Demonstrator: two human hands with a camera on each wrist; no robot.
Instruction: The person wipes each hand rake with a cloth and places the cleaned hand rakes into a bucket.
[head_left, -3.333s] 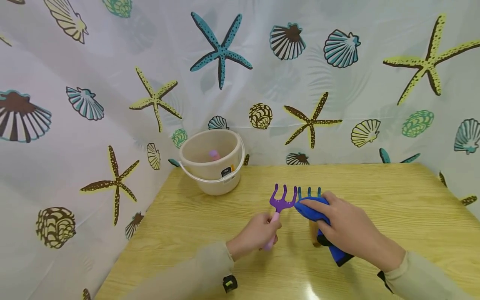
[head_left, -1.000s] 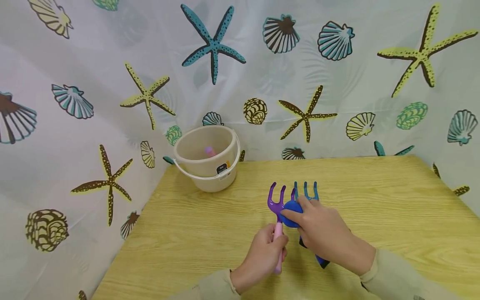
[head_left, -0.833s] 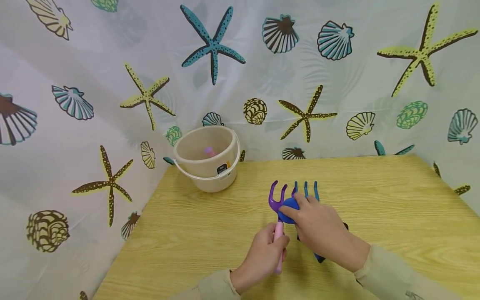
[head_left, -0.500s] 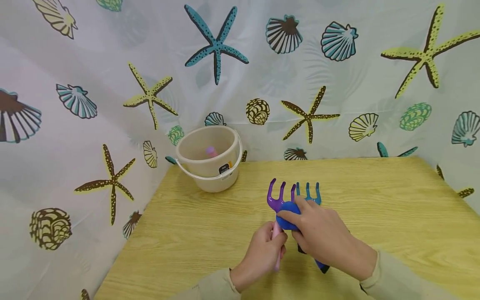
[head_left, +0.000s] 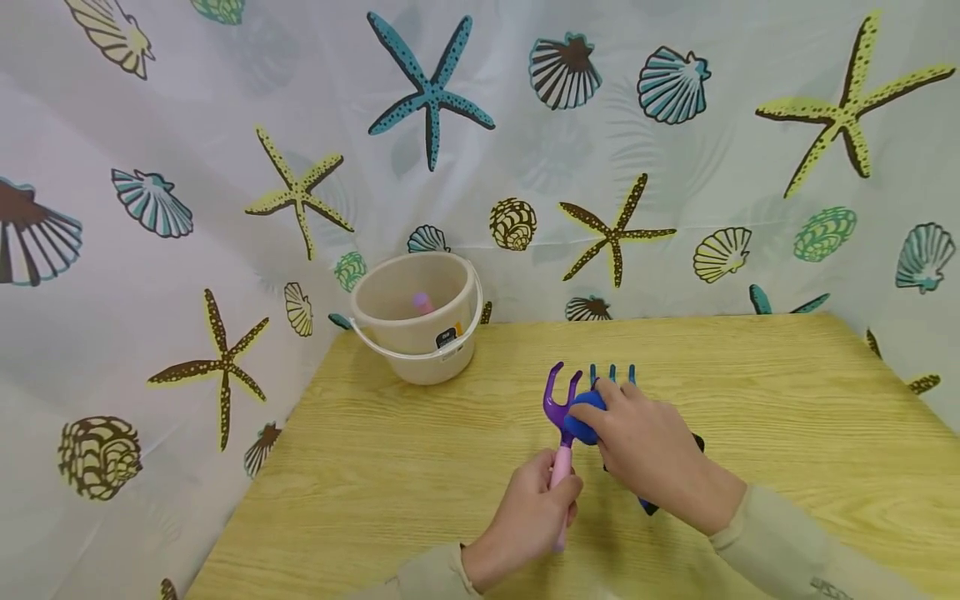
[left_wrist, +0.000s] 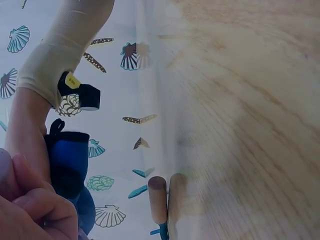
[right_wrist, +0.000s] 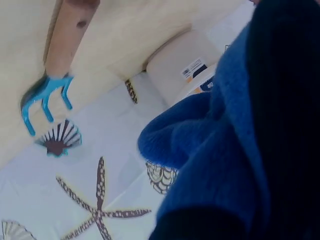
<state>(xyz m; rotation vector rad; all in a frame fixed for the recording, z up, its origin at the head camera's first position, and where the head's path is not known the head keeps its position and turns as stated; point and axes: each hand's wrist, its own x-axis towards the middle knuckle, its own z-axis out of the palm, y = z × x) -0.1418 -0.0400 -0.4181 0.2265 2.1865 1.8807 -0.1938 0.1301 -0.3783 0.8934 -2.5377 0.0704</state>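
Observation:
My left hand (head_left: 525, 517) grips the pink handle of a purple-tined hand fork (head_left: 555, 410), held tines up above the table. My right hand (head_left: 652, 450) holds a fuzzy blue cloth (head_left: 582, 419) with black edging against the fork where tines and neck meet. The cloth covers the right-hand tine. Behind the right hand lies a second hand fork, its blue tines (head_left: 612, 372) showing past the fingers; the right wrist view shows its wooden handle (right_wrist: 70, 37). The cloth's loose end hangs below the right hand, and in the left wrist view it has a black loop.
A beige bucket (head_left: 420, 367) with a white handle stands at the table's back left, a pink-and-purple piece (head_left: 423, 302) inside it. A shell-and-starfish printed curtain (head_left: 517, 108) encloses the back and sides of the wooden table (head_left: 375, 467).
Since the earliest frame, the cloth has gone left onto the purple fork. Over the last second it slides between the fork's neck and tines, now up again over the right tine.

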